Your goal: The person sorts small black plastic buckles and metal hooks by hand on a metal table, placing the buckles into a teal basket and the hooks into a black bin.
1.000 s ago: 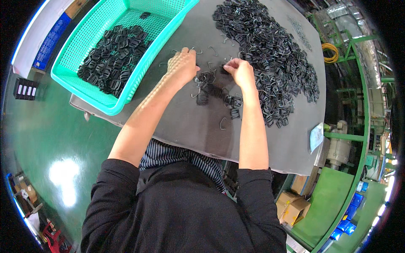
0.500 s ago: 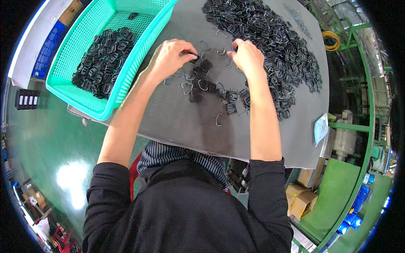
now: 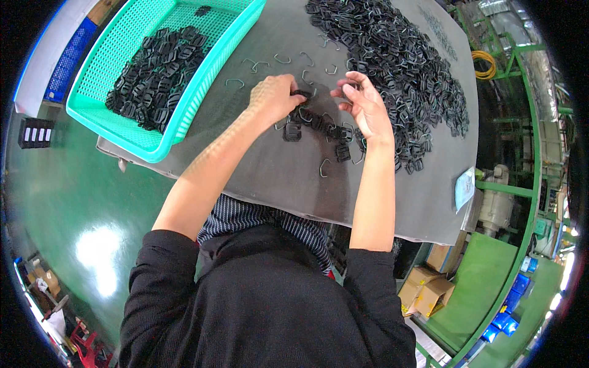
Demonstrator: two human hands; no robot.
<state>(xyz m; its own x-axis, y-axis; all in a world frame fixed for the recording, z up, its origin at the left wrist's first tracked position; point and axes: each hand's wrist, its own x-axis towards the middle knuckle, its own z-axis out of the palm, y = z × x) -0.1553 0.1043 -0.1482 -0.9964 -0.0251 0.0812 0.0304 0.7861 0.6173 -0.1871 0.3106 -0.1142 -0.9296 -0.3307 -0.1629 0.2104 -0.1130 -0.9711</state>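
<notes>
My left hand [image 3: 274, 98] pinches a small black plastic buckle [image 3: 301, 94] between thumb and fingertips, above the grey table. Just right of it, my right hand [image 3: 366, 109] is half turned up with its fingers loosely apart, and I see nothing in them. Loose black buckles [image 3: 331, 129], some with bent metal wire hooks, lie below and between the hands. Several bare wire hooks [image 3: 282, 59] are scattered beyond the left hand. A large heap of black buckles with wire hooks [image 3: 405, 67] covers the far right of the table.
A turquoise plastic basket [image 3: 196, 101], holding many black buckles [image 3: 156, 80], stands at the table's left edge. A pale blue packet [image 3: 465, 189] lies at the right edge of the grey table [image 3: 257, 165]. Cardboard boxes [image 3: 429, 293] sit below on the right.
My left hand has moved right and nearer to me, still pinching a black buckle. My right hand has come slightly nearer and turned, its fingers now loosened from a pinch.
</notes>
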